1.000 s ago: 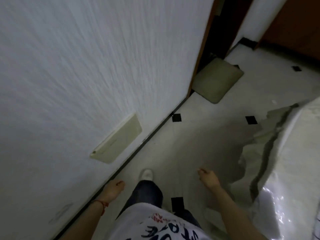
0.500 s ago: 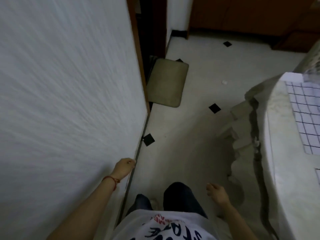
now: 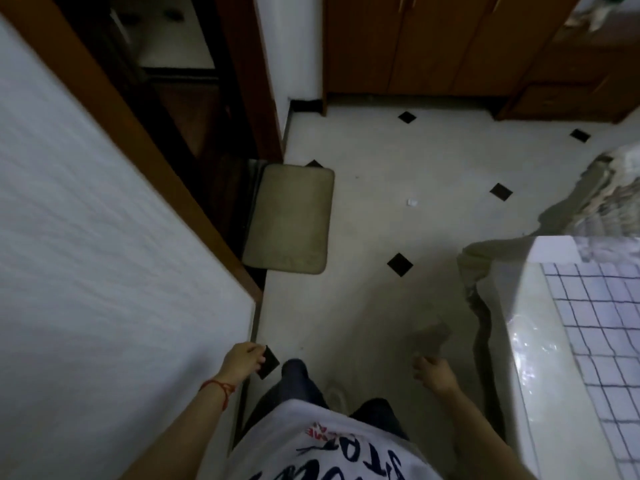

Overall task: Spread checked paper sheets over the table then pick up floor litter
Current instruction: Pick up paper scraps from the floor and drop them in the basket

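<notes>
A small white scrap of litter [image 3: 412, 202] lies on the pale tiled floor [image 3: 374, 237], well ahead of me. A checked paper sheet [image 3: 602, 327] covers the table [image 3: 540, 341] at the right, over a shiny plastic cover. My left hand [image 3: 242, 362] hangs by the white wall, fingers loosely curled, with nothing in it. My right hand [image 3: 433, 372] hangs loose beside the table's edge, fingers slightly apart, holding nothing. Both hands are far from the litter.
A white wall [image 3: 104, 271] runs close on my left, ending at a brown door frame [image 3: 145, 133]. A beige mat [image 3: 291, 220] lies at the doorway. Wooden cabinets [image 3: 450, 46] stand at the back. A draped cloth [image 3: 588, 188] hangs off the table's far end.
My view has swung right and forward along the wall, bringing the doorway, the cabinets and the litter closer. Both hands stay hanging at my sides.
</notes>
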